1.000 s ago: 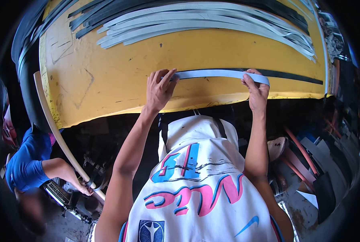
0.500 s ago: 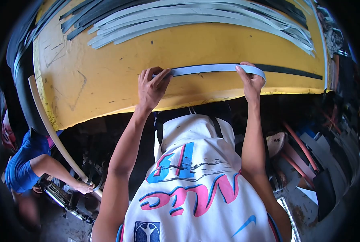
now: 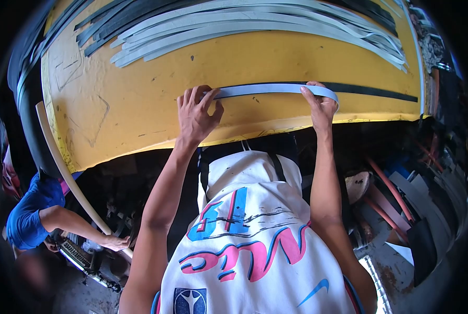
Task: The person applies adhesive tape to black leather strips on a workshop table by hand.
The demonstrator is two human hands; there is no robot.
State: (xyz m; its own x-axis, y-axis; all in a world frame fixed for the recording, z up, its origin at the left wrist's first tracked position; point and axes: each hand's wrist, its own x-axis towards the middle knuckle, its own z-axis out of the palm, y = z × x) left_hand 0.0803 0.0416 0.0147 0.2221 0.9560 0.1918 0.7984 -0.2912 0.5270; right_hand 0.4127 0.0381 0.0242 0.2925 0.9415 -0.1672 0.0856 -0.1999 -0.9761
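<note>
A light blue-white strip (image 3: 265,89) lies along a black strip (image 3: 370,90) on the yellow tabletop (image 3: 218,57). At the strip's left end is my left hand (image 3: 196,112), its fingers bent over the end and the thumb held apart; what lies under the fingertips is hidden. My right hand (image 3: 322,104) pinches the light strip between thumb and fingers farther right, where it curls back in a loop beside the hand. The black strip runs on to the right, flat on the table.
Many pale strips (image 3: 255,26) and dark strips (image 3: 105,29) lie across the table's far side. At the lower left a person in blue (image 3: 32,214) reaches toward a long pale tube (image 3: 69,178). Red rods (image 3: 391,191) and dark sheets stand at the right.
My right hand has shifted slightly left along with the strip's loop. My left thumb has moved away from the fingers. The other person's hand has opened beside the tube.
</note>
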